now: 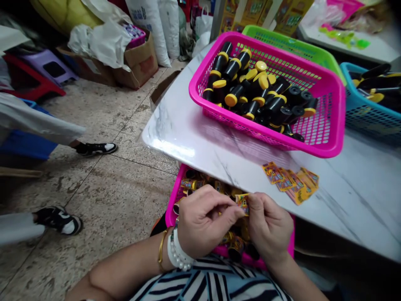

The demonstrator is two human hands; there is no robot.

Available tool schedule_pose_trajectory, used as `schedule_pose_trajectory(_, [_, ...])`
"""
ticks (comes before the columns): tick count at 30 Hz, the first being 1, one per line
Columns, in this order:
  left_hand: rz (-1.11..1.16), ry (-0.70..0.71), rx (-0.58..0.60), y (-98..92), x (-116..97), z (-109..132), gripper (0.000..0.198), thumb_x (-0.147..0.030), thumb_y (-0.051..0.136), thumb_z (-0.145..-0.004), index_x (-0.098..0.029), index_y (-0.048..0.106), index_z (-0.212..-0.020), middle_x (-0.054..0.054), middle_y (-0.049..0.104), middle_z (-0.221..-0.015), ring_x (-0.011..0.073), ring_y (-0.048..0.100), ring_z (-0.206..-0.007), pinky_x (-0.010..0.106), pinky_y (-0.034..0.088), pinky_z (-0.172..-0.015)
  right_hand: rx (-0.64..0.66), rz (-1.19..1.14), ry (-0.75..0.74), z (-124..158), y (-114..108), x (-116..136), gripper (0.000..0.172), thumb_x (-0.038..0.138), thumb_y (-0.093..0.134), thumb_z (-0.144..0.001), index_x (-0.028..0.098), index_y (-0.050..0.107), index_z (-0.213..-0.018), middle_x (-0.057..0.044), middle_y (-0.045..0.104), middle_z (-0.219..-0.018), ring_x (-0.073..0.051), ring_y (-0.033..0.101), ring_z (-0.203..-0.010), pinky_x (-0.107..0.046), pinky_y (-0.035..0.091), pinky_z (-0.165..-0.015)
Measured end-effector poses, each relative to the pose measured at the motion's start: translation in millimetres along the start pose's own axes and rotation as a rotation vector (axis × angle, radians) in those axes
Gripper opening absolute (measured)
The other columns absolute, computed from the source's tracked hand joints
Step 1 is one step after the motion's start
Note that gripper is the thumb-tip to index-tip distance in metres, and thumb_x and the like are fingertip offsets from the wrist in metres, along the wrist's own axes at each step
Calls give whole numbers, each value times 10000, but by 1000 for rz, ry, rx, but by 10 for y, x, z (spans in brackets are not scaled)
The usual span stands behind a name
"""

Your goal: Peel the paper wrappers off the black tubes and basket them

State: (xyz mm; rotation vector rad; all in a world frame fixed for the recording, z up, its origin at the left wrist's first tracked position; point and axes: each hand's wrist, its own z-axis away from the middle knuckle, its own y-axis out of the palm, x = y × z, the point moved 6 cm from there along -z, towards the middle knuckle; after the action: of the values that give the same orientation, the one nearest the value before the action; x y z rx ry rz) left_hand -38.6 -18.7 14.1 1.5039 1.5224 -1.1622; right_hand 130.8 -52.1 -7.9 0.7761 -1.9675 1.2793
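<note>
My left hand (203,219) and my right hand (269,225) meet in front of me, both pinched on one small orange printed sticker (243,202). They hover over a pink basket (173,209) on my lap that holds several labelled black tubes. On the white marble table (194,129) just beyond, a loose pile of the same stickers (291,179) lies near the edge. Farther back stands a larger pink basket (326,142) filled with several black tubes with yellow caps (250,94).
A green basket (300,48) and a blue basket (372,117) with more black parts stand behind. To the left, another person's legs and black-and-white shoes (97,147) rest on the speckled floor. Cardboard boxes (140,62), sacks and plastic stools crowd the back left.
</note>
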Motion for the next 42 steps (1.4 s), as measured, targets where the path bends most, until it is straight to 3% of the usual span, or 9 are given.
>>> schedule_pose_trajectory(8, [-25,-24,-42,-12,17,11,124,-202,789,-817,-88,808,-861,48,644,-640,91,537,-496,198,438,-469,-84,94,-92,-4,-23,29,353,201,581,-988,191,481,-649,73,390,-572,-70,365,-492,-215,315,-501])
schedule_pose_trajectory(17, [33,-149,-21,31,120,-10,75,-180,812,-770,-107,796,-781,36,627,-628,89,532,-509,187,433,-471,-75,161,-271,-26,11,128,332,128,569,-977,199,479,-666,67,435,-586,-72,404,-494,-216,331,-516])
schedule_pose_trajectory(21, [43,-213,-92,-37,149,-3,105,-183,808,-755,-112,777,-827,14,593,-649,85,506,-501,185,416,-445,-104,209,-273,-33,17,118,356,165,569,-989,201,470,-649,63,428,-569,-78,395,-484,-228,322,-504])
schedule_pose_trajectory(28, [65,-203,-49,11,206,4,66,-166,794,-766,-131,799,-822,34,645,-676,94,517,-532,197,427,-488,-57,201,-318,-10,102,171,324,151,554,-994,203,490,-681,51,479,-594,-87,438,-505,-234,335,-523])
schedule_pose_trajectory(32, [91,-268,-33,3,249,-22,25,-178,792,-762,-160,808,-765,62,677,-733,132,599,-613,207,475,-527,13,201,-372,-26,188,199,308,166,502,-1014,211,501,-709,43,474,-610,-100,476,-511,-239,352,-520])
schedule_pose_trajectory(36, [99,-281,-55,-60,238,-88,104,-165,753,-768,-178,787,-672,72,707,-727,169,655,-675,227,515,-587,-18,210,-450,-112,263,297,330,182,483,-1028,215,500,-700,52,463,-575,-95,475,-465,-224,365,-485])
schedule_pose_trajectory(39, [180,-422,-16,-53,331,-109,145,-281,759,-797,-167,775,-709,51,700,-634,133,591,-537,215,467,-516,51,144,-470,-279,270,397,359,197,457,-1040,211,498,-683,51,481,-563,-85,489,-450,-200,373,-459])
schedule_pose_trajectory(42, [371,-639,44,-12,481,-89,347,-494,753,-805,-151,705,-778,1,622,-518,76,448,-356,174,283,-362,110,154,-501,-640,108,508,360,247,475,-1035,199,553,-687,43,519,-559,-86,515,-467,-196,390,-480])
